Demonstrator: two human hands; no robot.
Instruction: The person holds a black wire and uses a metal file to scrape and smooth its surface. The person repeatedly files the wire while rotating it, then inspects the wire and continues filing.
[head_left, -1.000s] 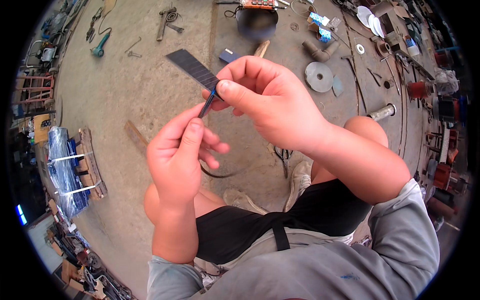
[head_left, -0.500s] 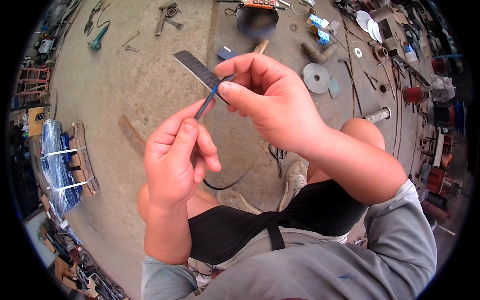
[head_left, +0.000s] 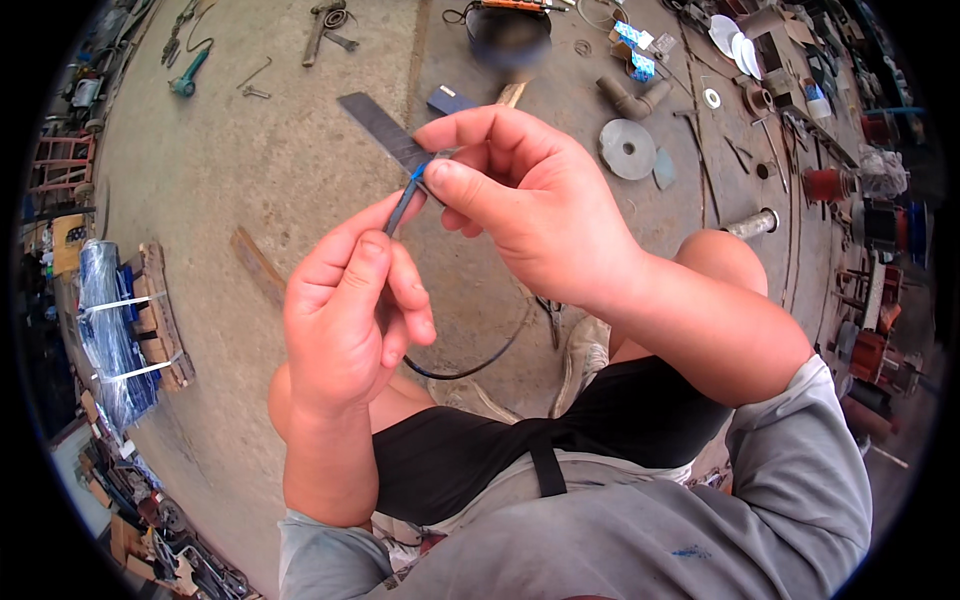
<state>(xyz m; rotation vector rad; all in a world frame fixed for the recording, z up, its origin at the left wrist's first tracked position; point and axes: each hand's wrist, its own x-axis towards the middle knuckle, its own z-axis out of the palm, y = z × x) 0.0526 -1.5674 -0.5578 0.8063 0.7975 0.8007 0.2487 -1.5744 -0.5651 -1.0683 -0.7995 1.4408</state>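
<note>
In front of me, my left hand (head_left: 345, 310) pinches a thin black cable (head_left: 402, 210) between thumb and forefinger, its end pointing up toward the other hand. A short stretch of blue inner wire (head_left: 418, 172) shows near that end. My right hand (head_left: 540, 205) grips a bare, dark snap-off knife blade (head_left: 378, 126) between thumb and fingers, with the long part sticking out up and to the left. The blade crosses the cable at the blue stretch; the fingers hide the cable's tip. Below my left hand the cable curves in a loop above my shoes.
Scissors or pliers (head_left: 553, 320) lie by my right shoe (head_left: 583, 368). Ahead on the concrete floor are a dark basin (head_left: 510, 45), a blue box (head_left: 450, 99), a grey disc (head_left: 628, 150) and a pipe elbow (head_left: 630, 98). A wooden strip (head_left: 258, 265) and a plastic-wrapped bundle (head_left: 103, 330) are at left.
Both hands stay close together on the cable and blade. The blade's face has turned a little, and more of the cable loop shows below. The whole view has shifted slightly.
</note>
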